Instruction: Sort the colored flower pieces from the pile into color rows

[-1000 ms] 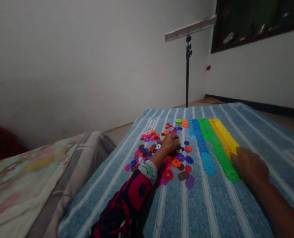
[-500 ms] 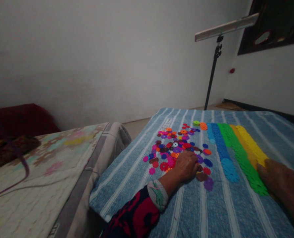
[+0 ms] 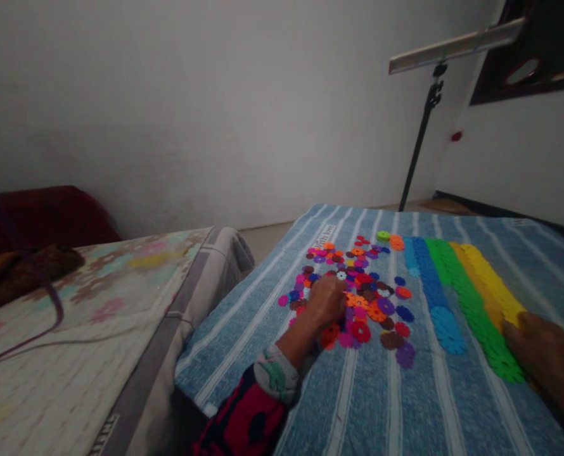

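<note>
A heap of small flower-shaped plastic discs (image 3: 358, 288) in many colours lies on a blue striped cloth (image 3: 381, 405). My left hand (image 3: 327, 301), in a red and black patterned sleeve, rests on the left part of the heap with its fingers curled down onto the discs; what they hold, if anything, is hidden. To the right, sorted discs form rows: blue (image 3: 434, 297), green (image 3: 472, 310), orange and yellow (image 3: 493, 285). My right hand (image 3: 545, 354) lies flat on the near end of the yellow and orange rows.
A pale floral mattress (image 3: 73, 329) with a grey edge lies to the left, with a dark red cushion (image 3: 49, 215) behind it. A light bar on a black stand (image 3: 422, 139) rises behind the cloth. White walls and a dark window frame stand beyond.
The view has swung left and steadied. My left hand has shifted from the near right part of the heap to its left middle. My right hand has stayed on the yellow row.
</note>
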The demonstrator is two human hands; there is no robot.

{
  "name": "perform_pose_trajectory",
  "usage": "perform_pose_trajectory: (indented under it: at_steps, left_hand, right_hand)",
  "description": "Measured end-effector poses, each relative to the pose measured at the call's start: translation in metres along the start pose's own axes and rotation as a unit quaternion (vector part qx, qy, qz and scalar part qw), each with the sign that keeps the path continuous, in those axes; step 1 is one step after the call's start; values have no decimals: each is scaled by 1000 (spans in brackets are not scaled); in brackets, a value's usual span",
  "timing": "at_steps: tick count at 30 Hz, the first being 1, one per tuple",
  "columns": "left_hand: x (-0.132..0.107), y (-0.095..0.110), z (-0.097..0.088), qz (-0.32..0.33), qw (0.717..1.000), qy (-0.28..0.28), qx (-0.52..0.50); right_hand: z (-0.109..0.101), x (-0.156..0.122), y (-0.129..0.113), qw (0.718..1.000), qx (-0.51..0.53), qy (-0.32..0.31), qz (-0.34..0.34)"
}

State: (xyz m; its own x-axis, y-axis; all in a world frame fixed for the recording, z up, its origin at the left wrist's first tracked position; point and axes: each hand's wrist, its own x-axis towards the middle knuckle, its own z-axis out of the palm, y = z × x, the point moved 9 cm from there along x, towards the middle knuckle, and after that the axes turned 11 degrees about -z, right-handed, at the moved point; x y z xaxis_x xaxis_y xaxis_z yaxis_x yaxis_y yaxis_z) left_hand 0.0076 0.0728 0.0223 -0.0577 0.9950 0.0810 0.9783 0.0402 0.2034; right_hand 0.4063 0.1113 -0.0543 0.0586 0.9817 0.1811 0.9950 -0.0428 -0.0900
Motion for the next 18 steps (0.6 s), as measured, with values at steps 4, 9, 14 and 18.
perform_pose_trajectory:
  at_steps: [4,9,14,18]
  left_hand:
    - [-10,-84,-26,-141,988,-7,60]
    - [-20,-137,-23,-192,976,-60,88]
    - [-15,-141,-21,-184,980,-49,50]
    - [-10,-151,-22,-204,977,-55,7]
  right_hand:
    - [4,1,-3,999,41,-20,-2]
    - [2,1,-4,999,43,-17,2]
    - [-5,-2,-12,1000,13,-9,-19]
    - [-11,-2,-21,1000,-2,15,-23]
